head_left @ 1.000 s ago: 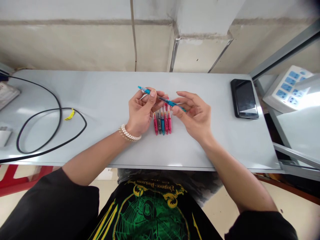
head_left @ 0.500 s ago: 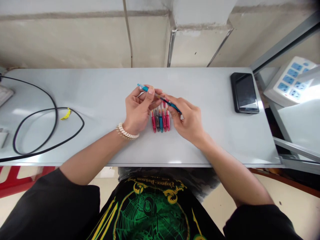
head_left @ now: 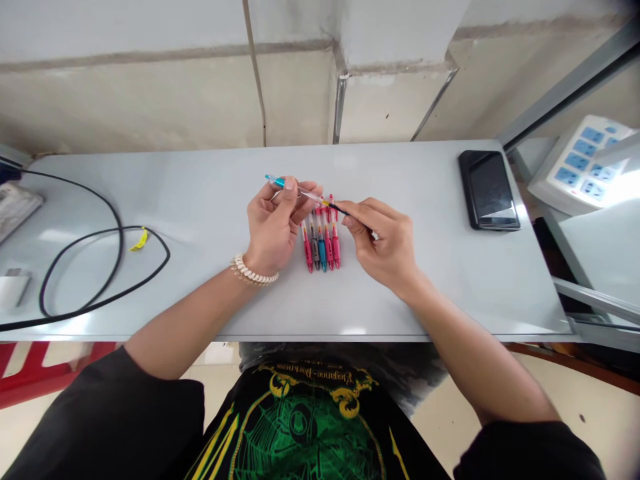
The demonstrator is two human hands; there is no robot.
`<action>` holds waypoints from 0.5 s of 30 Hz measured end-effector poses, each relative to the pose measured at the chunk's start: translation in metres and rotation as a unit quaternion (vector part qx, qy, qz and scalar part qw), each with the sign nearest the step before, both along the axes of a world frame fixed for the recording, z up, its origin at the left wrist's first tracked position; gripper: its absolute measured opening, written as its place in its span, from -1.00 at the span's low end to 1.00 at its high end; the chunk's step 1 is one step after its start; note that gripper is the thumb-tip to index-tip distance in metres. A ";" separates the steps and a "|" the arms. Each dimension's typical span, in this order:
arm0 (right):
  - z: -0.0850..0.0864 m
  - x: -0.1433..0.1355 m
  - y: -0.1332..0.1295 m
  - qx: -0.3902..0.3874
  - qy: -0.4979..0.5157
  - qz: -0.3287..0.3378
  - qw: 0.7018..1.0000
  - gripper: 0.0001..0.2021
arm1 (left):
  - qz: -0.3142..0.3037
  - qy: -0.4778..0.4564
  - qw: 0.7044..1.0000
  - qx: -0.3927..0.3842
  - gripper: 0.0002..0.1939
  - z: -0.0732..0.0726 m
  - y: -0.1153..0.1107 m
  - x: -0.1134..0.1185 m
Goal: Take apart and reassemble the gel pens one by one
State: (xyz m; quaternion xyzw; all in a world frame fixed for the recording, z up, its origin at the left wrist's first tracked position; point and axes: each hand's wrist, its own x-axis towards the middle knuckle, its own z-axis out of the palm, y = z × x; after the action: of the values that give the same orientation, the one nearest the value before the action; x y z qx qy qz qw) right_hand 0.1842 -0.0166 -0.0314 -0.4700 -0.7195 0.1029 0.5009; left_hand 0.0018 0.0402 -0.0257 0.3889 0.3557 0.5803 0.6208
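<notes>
My left hand (head_left: 280, 223) is closed around the clear barrel of a pen with a light-blue top (head_left: 276, 180), which slants down to the right. From the barrel's lower end sticks a thin dark refill (head_left: 336, 207), with a yellowish part beside the barrel. The fingertips of my right hand (head_left: 383, 240) pinch the refill's outer end; whatever else lies inside those fingers is hidden. Just below and between both hands, a row of pens (head_left: 321, 250) lies side by side on the table: several pink, one grey, one blue. Their upper ends are partly covered by my left fingers.
The grey-white table (head_left: 210, 200) meets a tiled wall. A black cable (head_left: 120, 247) with a yellow tag (head_left: 140, 240) loops at left, near a white adapter (head_left: 13, 290). A black device with a screen (head_left: 490, 190) lies at right, close to a white power strip (head_left: 583, 160).
The right hand has moved slightly right and away from the left hand. The blue grip section seen in it earlier no longer shows; a thin dark refill and more clear barrel show instead.
</notes>
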 end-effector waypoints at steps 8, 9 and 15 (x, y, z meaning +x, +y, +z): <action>-0.004 -0.008 -0.003 0.000 0.009 -0.008 1.000 -0.63 | -0.045 0.034 0.998 0.031 -0.66 -0.007 -0.016 0.010; -0.004 -0.008 -0.004 0.000 0.012 -0.007 1.000 -0.63 | -0.043 0.033 0.998 0.029 -0.65 -0.007 -0.015 0.010; -0.001 -0.008 -0.004 -0.010 0.065 -0.012 0.998 -0.90 | -0.043 0.047 0.998 0.010 -0.63 -0.001 -0.014 0.010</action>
State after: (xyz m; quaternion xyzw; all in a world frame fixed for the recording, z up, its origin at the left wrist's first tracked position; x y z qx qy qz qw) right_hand 0.1762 -0.0207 -0.0322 -0.4757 -0.6786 0.1349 0.5432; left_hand 0.0113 0.0262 -0.0268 0.4368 0.3615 0.5376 0.6240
